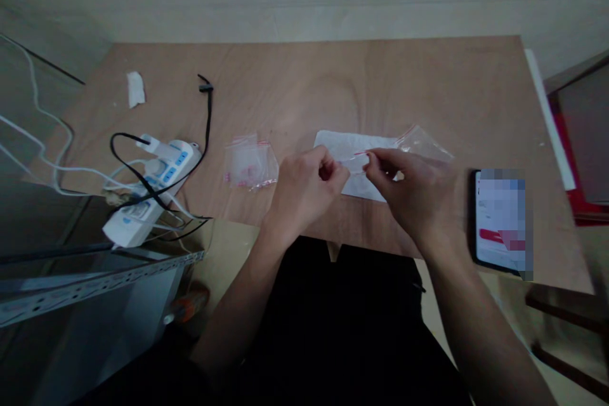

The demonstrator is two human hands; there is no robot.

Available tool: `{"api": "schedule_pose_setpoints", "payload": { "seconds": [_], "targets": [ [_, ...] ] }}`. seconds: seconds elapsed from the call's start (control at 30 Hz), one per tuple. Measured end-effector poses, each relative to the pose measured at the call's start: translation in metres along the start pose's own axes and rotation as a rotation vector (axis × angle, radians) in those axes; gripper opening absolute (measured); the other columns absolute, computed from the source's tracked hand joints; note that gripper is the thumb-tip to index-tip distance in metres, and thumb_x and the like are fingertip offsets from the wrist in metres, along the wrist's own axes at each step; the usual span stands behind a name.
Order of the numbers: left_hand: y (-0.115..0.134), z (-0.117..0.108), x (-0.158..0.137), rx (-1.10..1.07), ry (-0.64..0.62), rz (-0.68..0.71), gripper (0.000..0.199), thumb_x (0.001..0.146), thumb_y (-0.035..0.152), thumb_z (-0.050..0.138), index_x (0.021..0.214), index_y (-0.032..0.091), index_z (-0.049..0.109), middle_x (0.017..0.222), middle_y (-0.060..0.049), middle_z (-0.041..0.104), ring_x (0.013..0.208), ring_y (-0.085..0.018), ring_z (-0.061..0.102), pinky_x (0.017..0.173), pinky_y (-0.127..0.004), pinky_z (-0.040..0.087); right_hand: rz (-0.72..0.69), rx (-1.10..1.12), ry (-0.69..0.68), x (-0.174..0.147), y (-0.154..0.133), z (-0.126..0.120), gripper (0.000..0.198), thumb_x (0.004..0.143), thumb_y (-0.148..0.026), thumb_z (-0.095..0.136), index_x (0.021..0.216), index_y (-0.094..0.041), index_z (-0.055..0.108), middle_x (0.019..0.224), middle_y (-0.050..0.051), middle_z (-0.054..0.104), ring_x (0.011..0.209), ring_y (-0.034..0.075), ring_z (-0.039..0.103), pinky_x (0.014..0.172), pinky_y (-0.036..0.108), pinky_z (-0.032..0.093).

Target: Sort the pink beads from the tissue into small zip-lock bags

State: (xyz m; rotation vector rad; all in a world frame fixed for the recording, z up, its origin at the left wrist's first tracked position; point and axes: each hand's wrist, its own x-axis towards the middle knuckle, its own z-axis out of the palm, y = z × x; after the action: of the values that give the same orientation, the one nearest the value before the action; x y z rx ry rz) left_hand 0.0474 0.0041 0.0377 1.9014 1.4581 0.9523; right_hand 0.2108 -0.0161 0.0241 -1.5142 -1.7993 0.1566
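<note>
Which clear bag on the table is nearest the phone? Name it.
The bag just beyond the right hand, at the right end of the white sheet; the overlapping bags lie left of the left hand.

The wooden table (pixel 285 89) carries 1 phone (pixel 497 222) and clear plastic bags (pixel 250 162).

The sheet (pixel 341 141) is white; the table (pixel 428 82) under it is brown with faint grain. Left of the sheet, the bags (pixel 250 163) are clear with red lines and pink marks; right of it, another bag (pixel 423 144) is clear, red-lined. Farther left, the strip (pixel 174 166) is white with blue sockets (pixel 181 158) (its cords (pixel 209 117), black and white). Right of the sheet, the phone (pixel 499 222) is black-rimmed.
</note>
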Motion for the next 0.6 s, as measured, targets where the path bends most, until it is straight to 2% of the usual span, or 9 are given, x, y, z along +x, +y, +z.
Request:
{"api": "schedule_pose_setpoints", "payload": {
  "seconds": [0.07, 0.13, 0.23, 0.3, 0.4, 0.5, 0.6],
  "targets": [
    [0.002, -0.003, 0.005, -0.059, -0.013, 0.005, 0.024, 0.074, 0.015, 0.058, 0.053, 0.019, 0.048, 0.049, 0.005, 0.046, 0.048, -0.009, 0.04, 0.052, -0.026, 0.03, -0.009, 0.025, -0.028, 0.007, 0.002, -0.009, 0.012, 0.085, -0.025, 0.064, 0.09, -0.022, 0.075, 0.074, 0.004, 0.074, 0.061, 0.018, 0.067, 0.055, 0.03, 0.05],
    [0.004, -0.004, 0.009, -0.156, -0.031, -0.006, 0.025, 0.076, 0.016, 0.055, 0.052, 0.019, 0.048, 0.049, 0.005, 0.044, 0.048, -0.009, 0.039, 0.051, -0.026, 0.029, -0.028, 0.102, -0.053, 0.012, 0.004, -0.014, 0.023, 0.084, -0.024, 0.064, 0.105, -0.021, 0.073, 0.09, 0.006, 0.075, 0.07, 0.019, 0.068, 0.06, 0.031, 0.054],
    [0.006, -0.001, 0.013, -0.289, -0.074, -0.046, 0.025, 0.079, 0.017, 0.053, 0.054, 0.019, 0.05, 0.049, 0.005, 0.045, 0.049, -0.009, 0.041, 0.05, -0.025, 0.029, -0.087, 0.277, -0.132, 0.014, 0.011, -0.012, 0.035, 0.088, -0.024, 0.059, 0.122, -0.025, 0.066, 0.126, 0.007, 0.067, 0.106, 0.023, 0.067, 0.084, 0.038, 0.057],
    [0.006, 0.002, 0.015, -0.354, -0.09, -0.07, 0.026, 0.08, 0.018, 0.053, 0.054, 0.019, 0.049, 0.05, 0.005, 0.045, 0.049, -0.009, 0.041, 0.05, -0.025, 0.029, -0.098, 0.44, -0.209, 0.013, 0.017, -0.006, 0.037, 0.091, -0.028, 0.057, 0.127, -0.028, 0.062, 0.137, 0.005, 0.06, 0.125, 0.023, 0.057, 0.102, 0.044, 0.05],
    [0.003, 0.007, 0.018, -0.432, -0.094, -0.077, 0.028, 0.08, 0.018, 0.051, 0.053, 0.02, 0.046, 0.049, 0.004, 0.043, 0.049, -0.009, 0.039, 0.049, -0.026, 0.028, -0.085, 0.687, -0.28, 0.009, 0.024, 0.005, 0.054, 0.083, -0.04, 0.07, 0.133, -0.03, 0.054, 0.142, 0.006, 0.057, 0.132, 0.024, 0.052, 0.11, 0.047, 0.043],
    [0.002, 0.01, 0.022, -0.474, -0.109, -0.08, 0.03, 0.081, 0.018, 0.051, 0.052, 0.019, 0.045, 0.049, 0.004, 0.042, 0.048, -0.009, 0.038, 0.048, -0.026, 0.026, -0.065, 0.789, -0.243, 0.007, 0.026, 0.014, 0.076, 0.065, -0.048, 0.084, 0.133, -0.029, 0.054, 0.139, 0.007, 0.059, 0.129, 0.026, 0.055, 0.108, 0.047, 0.045],
    [0.003, 0.012, 0.025, -0.507, -0.101, -0.094, 0.033, 0.081, 0.017, 0.053, 0.05, 0.019, 0.044, 0.048, 0.005, 0.039, 0.048, -0.008, 0.035, 0.048, -0.026, 0.025, 0.017, 0.734, -0.147, 0.007, 0.025, 0.018, 0.064, 0.067, -0.047, 0.083, 0.123, -0.027, 0.061, 0.127, 0.006, 0.066, 0.118, 0.025, 0.062, 0.104, 0.046, 0.048]
  ]
}}
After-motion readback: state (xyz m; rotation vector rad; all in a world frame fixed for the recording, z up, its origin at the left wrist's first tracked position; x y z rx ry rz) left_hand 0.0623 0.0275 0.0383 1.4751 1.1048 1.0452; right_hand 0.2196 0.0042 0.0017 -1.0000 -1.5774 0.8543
